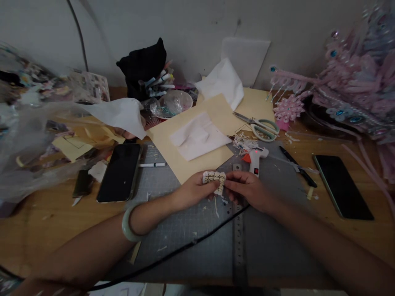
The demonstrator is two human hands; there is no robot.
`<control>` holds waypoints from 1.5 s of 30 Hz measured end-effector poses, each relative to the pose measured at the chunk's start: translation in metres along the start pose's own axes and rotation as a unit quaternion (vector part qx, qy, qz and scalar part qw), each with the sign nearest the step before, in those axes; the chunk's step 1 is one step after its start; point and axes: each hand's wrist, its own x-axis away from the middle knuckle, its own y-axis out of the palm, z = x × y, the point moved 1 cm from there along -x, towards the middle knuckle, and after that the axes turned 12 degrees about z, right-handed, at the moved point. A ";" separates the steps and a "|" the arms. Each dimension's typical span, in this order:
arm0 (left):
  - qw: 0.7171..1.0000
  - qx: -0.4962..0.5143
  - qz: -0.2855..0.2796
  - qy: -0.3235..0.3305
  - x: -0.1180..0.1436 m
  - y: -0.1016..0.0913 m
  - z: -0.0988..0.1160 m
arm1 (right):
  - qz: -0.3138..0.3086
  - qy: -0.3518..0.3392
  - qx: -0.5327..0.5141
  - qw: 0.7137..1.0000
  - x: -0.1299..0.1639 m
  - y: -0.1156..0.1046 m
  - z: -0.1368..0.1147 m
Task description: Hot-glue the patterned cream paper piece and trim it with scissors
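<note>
A small pale piece with a dark looped pattern and a scalloped edge (214, 176) is held above the cutting mat (185, 246). My left hand (197, 189) grips it from the left, thumb across its front. From the right, my right hand (247, 187) pinches at its edge with fingers closed; the exact contact is partly hidden. Just behind my right hand stands a white glue gun (255, 160) with a red light and an orange part. A metal ruler (238, 238) lies on the mat below the hands, crossed by a black cable (191, 243).
Scissors (261, 125), yellow card (173, 142) and white sheets (200, 135) lie behind the hands. A phone (119, 172) is at left, another phone (342, 187) at right, near a black pen (298, 166). Pink beaded ornaments (352, 90) pile up at the right; plastic bags (61, 152) at the left.
</note>
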 end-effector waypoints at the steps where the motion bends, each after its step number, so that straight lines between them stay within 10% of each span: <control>1: 1.000 -0.009 -0.001 0.004 0.000 0.000 0.000 | 0.003 -0.004 0.006 1.000 0.000 0.000 0.000; 45: 0.999 0.010 0.047 -0.006 0.000 0.004 0.002 | 0.077 -0.059 0.047 0.994 0.001 0.001 0.003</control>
